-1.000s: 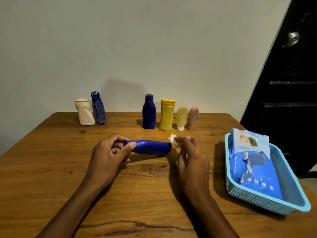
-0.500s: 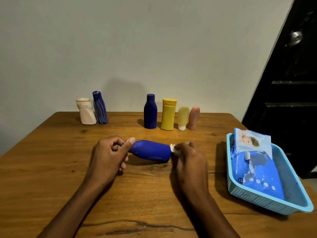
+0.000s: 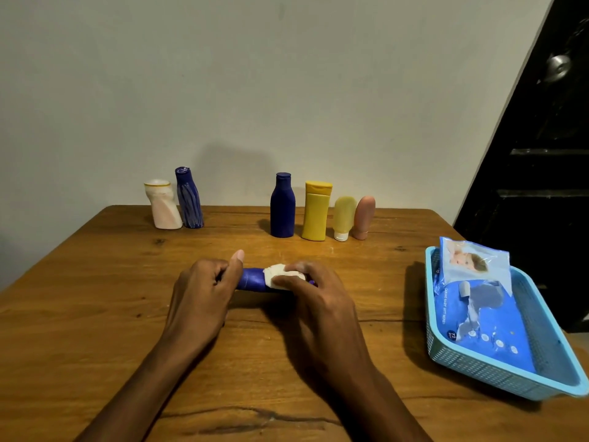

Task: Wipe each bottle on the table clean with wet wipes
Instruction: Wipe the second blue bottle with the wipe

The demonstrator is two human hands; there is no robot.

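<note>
So the dark blue bottle (image 3: 251, 279) is lying on its side near the middle of the bench (image 3: 95, 282), held sideways which makes sense since that exposes the whole length to the wipe. The left hand (image 3: 204, 295) grips the left end, fingers curled round it with the thumb sticking up, basically acting as a clamp. The right hand (image 3: 318, 298) is curled over the right part, pressing a crumpled white wet wipe (image 3: 280, 274) onto the body. Six other bottles wait lined up along the far edge by the wall: a white one (image 3: 162, 205), a streaky blue one (image 3: 188, 199), another dark blue (image 3: 282, 207), a yellow bottle (image 3: 315, 212), a pale yellow tube (image 3: 343, 218) and a pink tube (image 3: 364, 218). The wipes pack (image 3: 478, 314) sits in a light blue basket (image 3: 494, 374) on the right, handy for the wiping hand I'd guess.
</note>
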